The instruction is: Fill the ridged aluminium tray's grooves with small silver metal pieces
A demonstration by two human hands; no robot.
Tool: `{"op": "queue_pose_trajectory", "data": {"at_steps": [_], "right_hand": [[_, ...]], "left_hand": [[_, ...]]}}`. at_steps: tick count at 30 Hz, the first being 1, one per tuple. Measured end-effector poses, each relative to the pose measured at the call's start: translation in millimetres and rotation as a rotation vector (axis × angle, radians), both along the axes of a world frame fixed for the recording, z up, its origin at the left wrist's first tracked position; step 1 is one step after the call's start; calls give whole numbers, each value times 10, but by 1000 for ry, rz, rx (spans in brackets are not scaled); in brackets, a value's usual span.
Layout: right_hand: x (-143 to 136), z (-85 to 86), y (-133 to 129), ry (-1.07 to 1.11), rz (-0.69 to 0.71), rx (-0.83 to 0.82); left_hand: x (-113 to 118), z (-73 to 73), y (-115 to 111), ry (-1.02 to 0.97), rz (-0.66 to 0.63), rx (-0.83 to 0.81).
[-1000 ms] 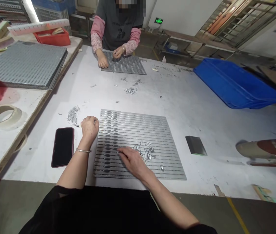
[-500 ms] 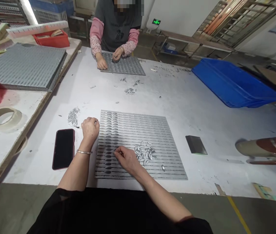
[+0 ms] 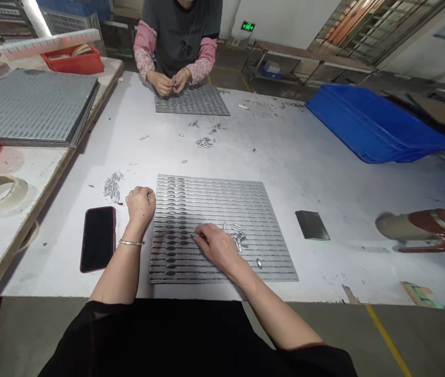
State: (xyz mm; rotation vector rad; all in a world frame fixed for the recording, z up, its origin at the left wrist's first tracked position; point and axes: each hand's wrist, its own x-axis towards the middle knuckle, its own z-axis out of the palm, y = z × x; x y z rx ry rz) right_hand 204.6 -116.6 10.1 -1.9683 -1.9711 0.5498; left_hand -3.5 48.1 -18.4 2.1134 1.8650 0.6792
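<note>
the right hand (image 3: pixel 218 247), fingertips pinched narrow, holds a small leaf-shaped piece (image 3: pixel 193 235) just right of the second column of leaf-shaped insets (image 3: pixel 183 227), its long axis roughly along the left-right lines of the ribbed grey panel (image 3: pixel 226 201). the left hand (image 3: pixel 141 204), farther off, curls beside the panel's left edge; whether it holds anything, i cannot tell.

White table (image 3: pixel 269 167), grooved grey panel (image 3: pixel 242 204), phone (image 3: pixel 98 238), dark block (image 3: pixel 312 225)

Black top (image 3: pixel 183 337), plain where I can see it. Left sleeve (image 3: pixel 85 327) and right sleeve (image 3: pixel 319 361) black too, loose, ending about the elbow; forearms (image 3: pixel 116 275) bare below. Left wrist (image 3: pixel 133 234): one slim silver-coloured bangle (image 3: pixel 131 242), shiny, rounded.
</note>
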Motion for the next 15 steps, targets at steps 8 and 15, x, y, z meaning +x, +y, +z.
{"op": "queue_pose_trajectory", "data": {"at_steps": [8, 15], "right_hand": [[-65, -19, -131, 219, 104, 59], [-328, -221, -256, 414, -19, 74]], "left_hand": [[-8, 15, -10, -4, -24, 10], [-1, 14, -17, 0, -18, -5]]}}
